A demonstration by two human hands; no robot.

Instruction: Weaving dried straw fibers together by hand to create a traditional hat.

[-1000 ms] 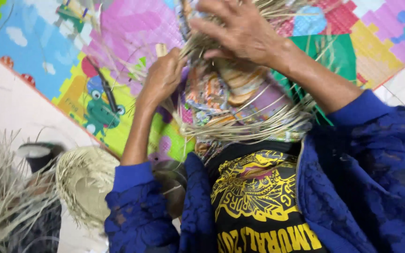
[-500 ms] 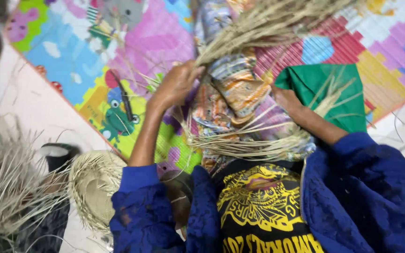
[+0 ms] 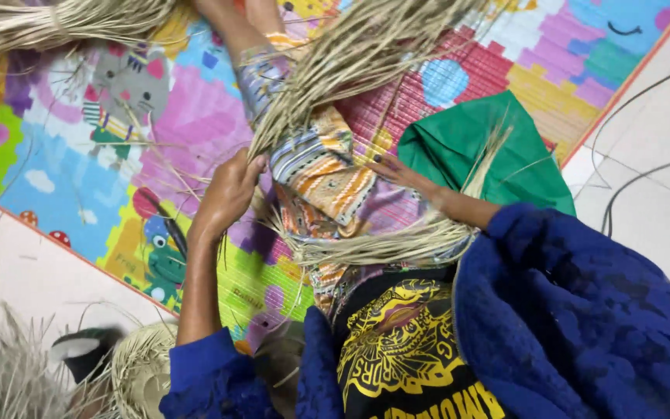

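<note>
My left hand (image 3: 230,194) is closed around the lower end of a long bundle of dried straw strands (image 3: 350,62) that fans up and to the right over my legs. My right hand (image 3: 405,174) lies with fingers stretched out on the patterned cloth (image 3: 323,167) covering my lap, holding nothing. A band of loose straw (image 3: 381,248) crosses my lap just under that forearm. Both arms are in blue sleeves.
A colourful cartoon play mat (image 3: 118,155) covers the floor beneath me. A green cloth (image 3: 459,147) lies beside my right hand. A partly woven straw piece (image 3: 141,368) sits at lower left, another straw bundle (image 3: 63,19) at top left. Cables (image 3: 630,178) run over the white floor on the right.
My right hand has come down from high on the straw bundle to rest on the lap cloth. My left hand has stayed on the straw, and the view has tilted further forward.
</note>
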